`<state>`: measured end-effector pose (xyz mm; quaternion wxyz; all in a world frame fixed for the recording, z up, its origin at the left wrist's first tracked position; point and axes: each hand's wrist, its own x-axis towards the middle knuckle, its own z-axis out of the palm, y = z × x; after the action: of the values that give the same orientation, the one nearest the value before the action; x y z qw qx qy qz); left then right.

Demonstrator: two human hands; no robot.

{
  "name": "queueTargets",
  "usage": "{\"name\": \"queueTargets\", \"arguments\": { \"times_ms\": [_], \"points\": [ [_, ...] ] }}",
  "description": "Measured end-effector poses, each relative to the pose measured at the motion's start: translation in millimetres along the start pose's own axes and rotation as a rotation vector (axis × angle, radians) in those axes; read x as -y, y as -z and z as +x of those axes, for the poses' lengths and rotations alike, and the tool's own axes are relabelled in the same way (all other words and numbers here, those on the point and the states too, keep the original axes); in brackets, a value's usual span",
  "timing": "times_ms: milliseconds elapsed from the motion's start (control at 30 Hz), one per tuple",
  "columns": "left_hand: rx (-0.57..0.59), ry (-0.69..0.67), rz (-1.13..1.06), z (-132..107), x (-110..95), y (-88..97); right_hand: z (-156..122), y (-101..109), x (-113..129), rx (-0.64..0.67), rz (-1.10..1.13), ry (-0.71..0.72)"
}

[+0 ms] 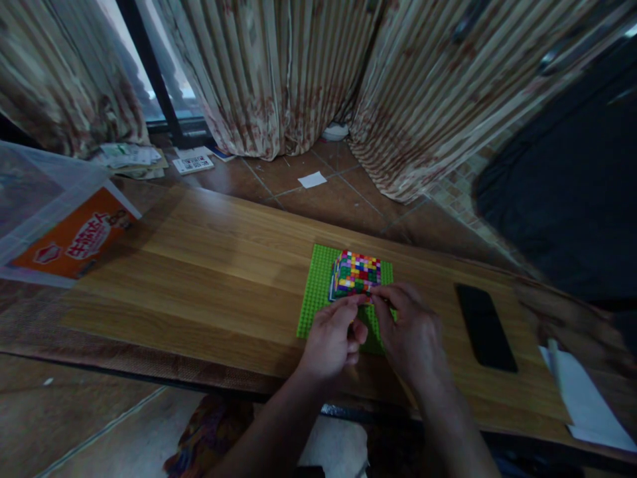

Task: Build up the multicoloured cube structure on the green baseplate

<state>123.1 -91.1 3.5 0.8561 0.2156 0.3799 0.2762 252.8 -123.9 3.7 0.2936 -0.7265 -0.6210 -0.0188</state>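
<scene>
A block of small multicoloured building bricks stands on a green studded baseplate, with a sloped left side. At its near edge, the fingertips of my left hand and my right hand meet in a pinch. A tiny reddish building brick shows between them, partly covered by the fingers. My left hand's other fingers are curled into the palm, where a speck of yellow shows. Both hands hide the near part of the baseplate.
The wooden table board carries a black phone at the right. White paper lies at the right end. A clear plastic box with an orange label stands at the left. Curtains hang behind, above a tiled floor.
</scene>
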Motion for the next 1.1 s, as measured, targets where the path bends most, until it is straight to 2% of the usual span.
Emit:
{"name": "queueTargets", "arguments": {
  "times_ms": [167,233,367,500,600,700,867,967,1100],
  "points": [
    [-0.011,-0.005,0.005,0,0,-2.0,0,0,-1,-0.002,-0.003,-0.011],
    [-0.005,-0.002,0.001,0,0,-1.8,1,-1,-2,-0.026,0.013,-0.056],
    [-0.016,0.006,0.004,1,1,-1.3,3,-4,-6,-0.087,0.146,-0.216],
    [-0.017,0.012,-0.004,1,1,-0.4,4,-12,-11,-0.118,0.376,-0.412],
    [-0.013,0.007,-0.01,2,0,1.2,5,-16,-12,-0.117,0.573,-0.598],
    [-0.008,0.007,-0.018,3,-1,2.9,7,-18,-10,-0.098,0.73,-0.693],
    [-0.006,-0.005,-0.063,3,-4,5.1,6,-22,-7,-0.117,0.824,-0.736],
    [-0.013,-0.01,-0.249,2,-6,6.1,3,-22,-6,-0.148,0.87,-0.725],
    [-0.01,-0.033,-0.527,0,-12,5.5,0,-15,-4,-0.356,0.836,-0.648]
  ]
}}
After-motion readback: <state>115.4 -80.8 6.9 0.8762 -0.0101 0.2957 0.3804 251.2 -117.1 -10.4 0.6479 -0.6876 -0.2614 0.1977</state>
